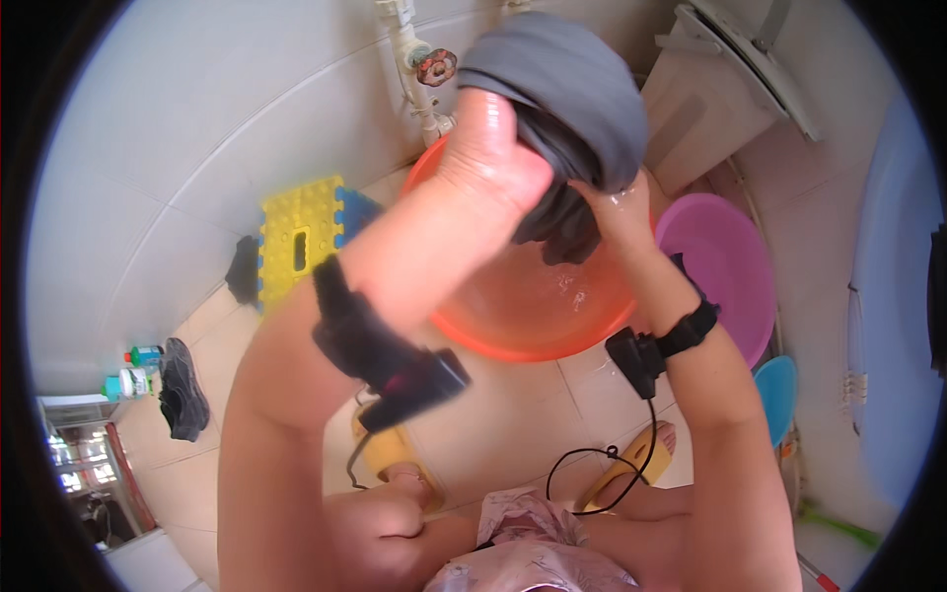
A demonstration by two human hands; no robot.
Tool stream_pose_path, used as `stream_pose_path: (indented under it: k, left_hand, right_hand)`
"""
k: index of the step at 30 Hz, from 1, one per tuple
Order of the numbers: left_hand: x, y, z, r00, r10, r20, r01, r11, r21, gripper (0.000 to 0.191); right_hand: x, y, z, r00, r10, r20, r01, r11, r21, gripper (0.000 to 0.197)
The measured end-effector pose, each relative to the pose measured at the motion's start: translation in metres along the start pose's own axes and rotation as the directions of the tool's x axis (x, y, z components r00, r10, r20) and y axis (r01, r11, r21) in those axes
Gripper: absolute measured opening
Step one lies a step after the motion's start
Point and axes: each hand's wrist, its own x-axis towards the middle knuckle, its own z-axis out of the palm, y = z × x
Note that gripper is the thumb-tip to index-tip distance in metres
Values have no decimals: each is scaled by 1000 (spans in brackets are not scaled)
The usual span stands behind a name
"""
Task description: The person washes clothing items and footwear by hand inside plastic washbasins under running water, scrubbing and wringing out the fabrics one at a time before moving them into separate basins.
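A wet dark grey cloth is bunched up between my two hands, above an orange plastic basin. My left hand grips its left side, wet and slightly blurred, the fingers hidden under the fabric. At the cloth's lower right, my right hand holds on, its fingers mostly covered too. Darker folds hang down toward the water, which shows ripples and bright glints. My left forearm crosses over part of the basin.
A yellow folding stool stands left of the basin. To the right are a pink basin and a blue basin. A pipe with a red valve wheel runs up the wall. Dark shoes and bottles lie left.
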Motion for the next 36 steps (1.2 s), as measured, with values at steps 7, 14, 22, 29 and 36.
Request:
stream_pose_path:
  k: [7, 14, 22, 29, 36]
  left_hand:
    - [11, 28, -121, 860, -276, -428, 468, 762, 449, 30]
    - [-37, -64, -111, 555, -635, -538, 635, 741, -220, 66]
    - [-38, -100, -135, 991, -123, -52, 110, 974, -196, 57]
    - [-41, -121, -189, 983, 122, 138, -157, 949, 274, 46]
    - [-60, -80, -117, 973, 80, -215, -146, 939, -312, 47]
  right_hand:
    - [27, -23, -38, 997, 76, 32, -65, 963, -260, 34]
    - [24, -15, -37, 835, -424, 351, 549, 689, -473, 29]
    - [-29, -26, 0, 793, -370, 484, 408, 912, 28, 25]
    - [-48, -17, 3, 811, 189, 554, -463, 786, 410, 34]
    - [-73, -6, 7, 780, 426, 459, -615, 381, 691, 37]
